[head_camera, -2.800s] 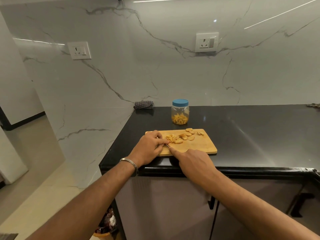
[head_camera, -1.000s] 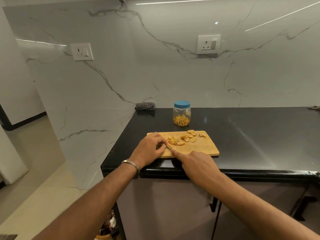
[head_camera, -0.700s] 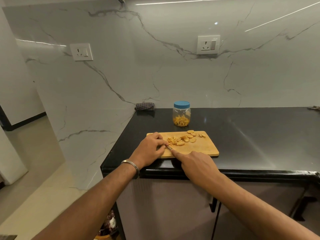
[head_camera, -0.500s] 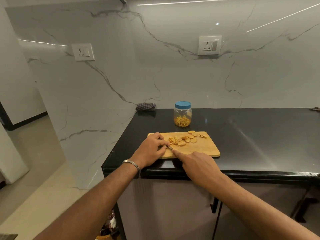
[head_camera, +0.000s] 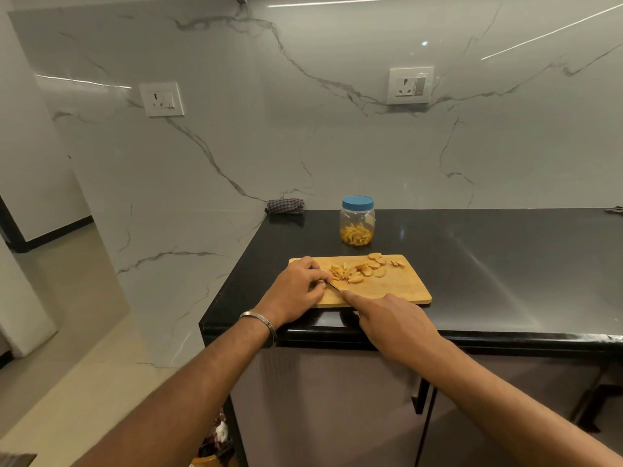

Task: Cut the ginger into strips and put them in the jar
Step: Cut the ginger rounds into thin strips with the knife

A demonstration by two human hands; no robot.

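Hands on board (head_camera: 394,291): left hand (head_camera: 296,291) curled, fingertips pinning ginger (head_camera: 347,274); right hand (head_camera: 394,321) grips knife (head_camera: 333,286), index along blade; capped jar (head_camera: 358,221) with strips behind on surface (head_camera: 505,264).

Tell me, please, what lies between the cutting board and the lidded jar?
In the head view, only bare black countertop separates the cutting board from the jar.

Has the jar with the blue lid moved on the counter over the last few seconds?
No. The jar stands in the same spot just behind the cutting board, level with the checked cloth; only the camera shifted slightly.
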